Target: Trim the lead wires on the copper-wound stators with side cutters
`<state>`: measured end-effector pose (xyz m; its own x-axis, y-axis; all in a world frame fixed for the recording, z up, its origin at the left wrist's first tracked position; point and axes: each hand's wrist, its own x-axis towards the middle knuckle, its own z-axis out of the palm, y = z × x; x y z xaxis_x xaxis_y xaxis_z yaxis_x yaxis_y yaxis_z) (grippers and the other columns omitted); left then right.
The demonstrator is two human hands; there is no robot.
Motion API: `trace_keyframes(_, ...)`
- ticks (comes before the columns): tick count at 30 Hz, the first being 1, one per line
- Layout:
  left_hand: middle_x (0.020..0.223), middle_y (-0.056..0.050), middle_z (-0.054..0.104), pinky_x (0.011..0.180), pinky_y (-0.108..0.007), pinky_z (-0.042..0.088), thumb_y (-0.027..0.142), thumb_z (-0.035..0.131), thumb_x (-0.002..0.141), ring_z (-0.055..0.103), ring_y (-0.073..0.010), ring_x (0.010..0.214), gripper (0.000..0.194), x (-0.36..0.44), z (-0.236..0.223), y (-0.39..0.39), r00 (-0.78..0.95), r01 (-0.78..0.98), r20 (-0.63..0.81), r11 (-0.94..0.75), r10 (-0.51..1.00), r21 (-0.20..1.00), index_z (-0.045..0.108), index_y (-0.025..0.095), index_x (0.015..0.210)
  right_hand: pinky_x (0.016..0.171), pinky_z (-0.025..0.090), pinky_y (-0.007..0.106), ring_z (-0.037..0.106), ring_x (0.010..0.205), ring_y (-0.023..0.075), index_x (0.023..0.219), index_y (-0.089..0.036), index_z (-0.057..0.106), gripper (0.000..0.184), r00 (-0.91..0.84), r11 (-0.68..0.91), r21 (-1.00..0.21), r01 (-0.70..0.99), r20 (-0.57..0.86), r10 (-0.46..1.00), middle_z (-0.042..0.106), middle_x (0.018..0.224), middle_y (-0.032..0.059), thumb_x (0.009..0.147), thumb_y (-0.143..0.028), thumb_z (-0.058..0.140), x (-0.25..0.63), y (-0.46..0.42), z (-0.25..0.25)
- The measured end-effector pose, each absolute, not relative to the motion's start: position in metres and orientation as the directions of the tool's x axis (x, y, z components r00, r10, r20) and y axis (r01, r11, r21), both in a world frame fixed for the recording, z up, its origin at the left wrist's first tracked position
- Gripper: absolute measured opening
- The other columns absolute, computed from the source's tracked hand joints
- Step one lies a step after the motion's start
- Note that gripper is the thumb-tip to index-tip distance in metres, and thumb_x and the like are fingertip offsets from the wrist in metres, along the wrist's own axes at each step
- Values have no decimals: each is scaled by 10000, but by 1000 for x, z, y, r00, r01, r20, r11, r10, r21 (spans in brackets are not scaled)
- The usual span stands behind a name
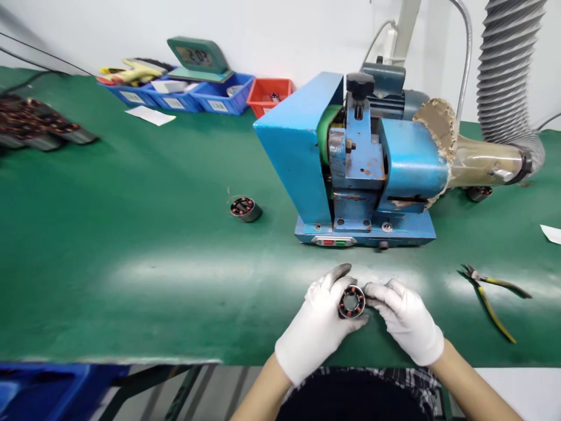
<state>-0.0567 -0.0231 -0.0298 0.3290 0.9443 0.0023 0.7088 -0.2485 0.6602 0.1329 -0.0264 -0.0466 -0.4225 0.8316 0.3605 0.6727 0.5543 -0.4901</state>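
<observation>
My left hand (313, 321), in a white glove with dark fingertips, is closed around a motor stator (360, 303). The stator is a round metal ring with copper windings and black inserts inside, and its open face is turned up. Close against its right edge, the gloved fingers of my right hand (407, 320) are pinched together. Whatever those fingertips hold, if anything, is too small to tell. A second stator (246, 210) stands farther back on the green table (175, 234), with a thin loose wire sticking up from it.
A blue belt machine (298, 146) with a grey hose (508, 70) stands behind my hands. Cutting pliers (491, 292) lie open at the right. Blue bins (225, 96), a red bin (269, 93) and a clock (199, 55) line the wall. Several stators (44, 126) are heaped at far left.
</observation>
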Motion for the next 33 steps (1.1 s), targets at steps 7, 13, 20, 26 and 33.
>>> trace_keyframes(7, 1074, -35, 646, 841, -376, 533, 96, 757, 619, 642, -214, 938, 556, -48, -10, -35, 191, 391, -82, 1, 978, 921, 549, 263, 1106, 553, 466, 228, 544, 594, 135, 882, -196, 646, 250, -328, 462, -615, 639, 325, 887, 519, 702, 24, 899, -136, 404, 129, -36, -7)
trace_keyframes(13, 1052, -8, 619, 865, -345, 537, 69, 643, 727, 603, -211, 1029, 329, -53, 15, -46, 212, 210, 306, -349, 928, 913, 626, 319, 940, 578, 443, 249, 519, 582, 146, 613, -210, 547, 207, -205, 156, -855, 494, 59, 977, 497, 568, -22, 789, -131, 470, 124, -35, 30)
trace_keyframes(20, 1019, 1, 626, 835, -313, 559, 19, 606, 693, 632, -190, 938, 415, -61, 32, -44, 493, 299, 52, -225, 868, 927, 601, 316, 983, 586, 425, 255, 512, 584, 142, 626, -201, 573, 194, -137, 100, -859, 502, 35, 990, 521, 614, -7, 789, -149, 483, 123, -40, 35)
trace_keyframes(26, 1171, -40, 531, 935, -320, 497, -4, 544, 758, 550, -191, 1092, 578, -53, 27, -48, 328, 440, 323, -446, 888, 779, 474, 344, 1213, 575, 430, 251, 529, 577, 139, 647, -214, 618, 191, -142, 127, -864, 487, 65, 988, 530, 597, -14, 794, -143, 519, 125, -46, 39)
trace_keyframes(33, 1110, 18, 600, 907, -314, 512, 71, 668, 713, 594, -180, 1031, 477, -54, 24, -45, 329, 299, 205, -308, 922, 903, 528, 354, 1071, 524, 466, 231, 540, 526, 126, 846, -232, 679, 140, -36, 205, -901, 382, 207, 978, 603, 653, -6, 796, -164, 567, 122, -47, 35)
